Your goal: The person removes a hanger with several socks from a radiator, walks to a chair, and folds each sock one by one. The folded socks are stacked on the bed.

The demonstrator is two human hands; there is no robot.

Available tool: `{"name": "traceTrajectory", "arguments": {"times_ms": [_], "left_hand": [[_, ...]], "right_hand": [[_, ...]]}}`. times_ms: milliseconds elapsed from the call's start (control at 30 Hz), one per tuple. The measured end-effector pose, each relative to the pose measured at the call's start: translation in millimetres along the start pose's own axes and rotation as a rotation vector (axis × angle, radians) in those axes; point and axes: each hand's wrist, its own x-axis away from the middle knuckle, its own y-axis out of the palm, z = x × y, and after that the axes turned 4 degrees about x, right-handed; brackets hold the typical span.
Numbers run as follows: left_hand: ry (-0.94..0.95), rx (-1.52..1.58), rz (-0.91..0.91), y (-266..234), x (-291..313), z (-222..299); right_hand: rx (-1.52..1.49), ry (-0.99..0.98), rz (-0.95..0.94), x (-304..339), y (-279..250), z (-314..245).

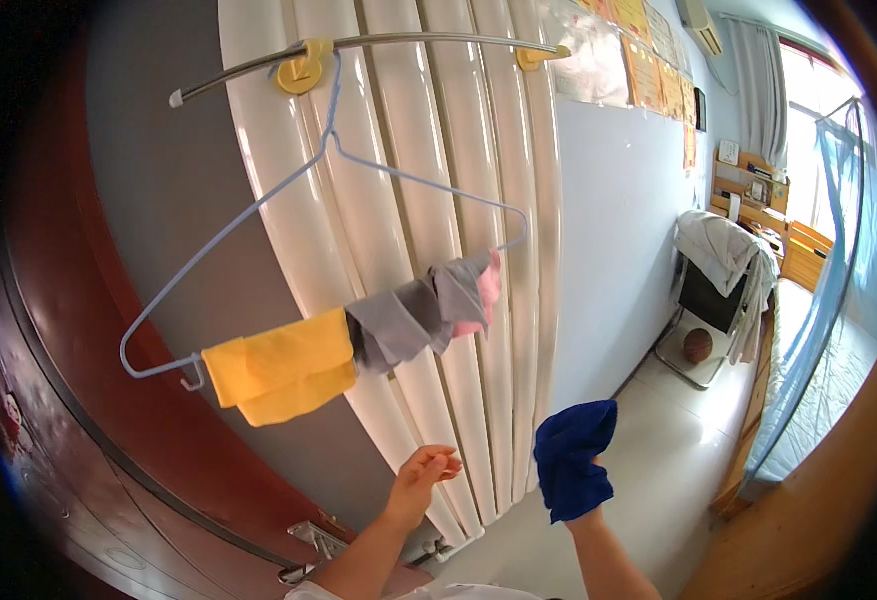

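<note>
My right hand (599, 512) holds a dark blue cloth (573, 455), which drapes over and hides most of the fingers. My left hand (427, 479) is raised beside it, fingers curled together, nothing visible in them. Above both hands a light blue wire hanger (221, 240) hangs from a metal rail (429, 37). On the hanger's lower bar a yellow cloth (281, 367) is folded over at the left. To its right come grey cloths (404, 322) and a pink cloth (490, 292), bunched close together.
Behind the hanger stands a tall cream radiator (389, 210), with yellow hooks (301, 75) carrying the rail. A dark red door (89, 420) is at the left. On the right are a chair draped with a light garment (719, 250), a basketball (699, 346) and a bed (819, 370).
</note>
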Motion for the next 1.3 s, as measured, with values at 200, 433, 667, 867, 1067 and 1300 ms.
{"name": "traceTrajectory", "arguments": {"times_ms": [200, 433, 667, 867, 1067, 1300], "left_hand": [[0.306, 0.002, -0.058, 56, -50, 69], [0.312, -0.074, 0.081, 73, -55, 96], [0.356, 0.040, 0.276, 109, -82, 101], [0.308, 0.032, 0.350, 130, -90, 91], [0.265, -0.182, 0.394, 152, -86, 97], [0.960, -1.517, 0.794, 178, -69, 177]], "right_hand": [[-0.222, -0.180, 0.056, -104, 9, -36], [0.036, -0.578, -0.111, -268, 85, -108], [1.073, -1.400, 0.005, -321, 128, -138], [1.108, -1.273, -0.235, -285, 51, -41], [1.241, -1.165, -0.441, -256, -29, 19], [1.146, -1.161, -0.477, -260, -8, -23]]}}
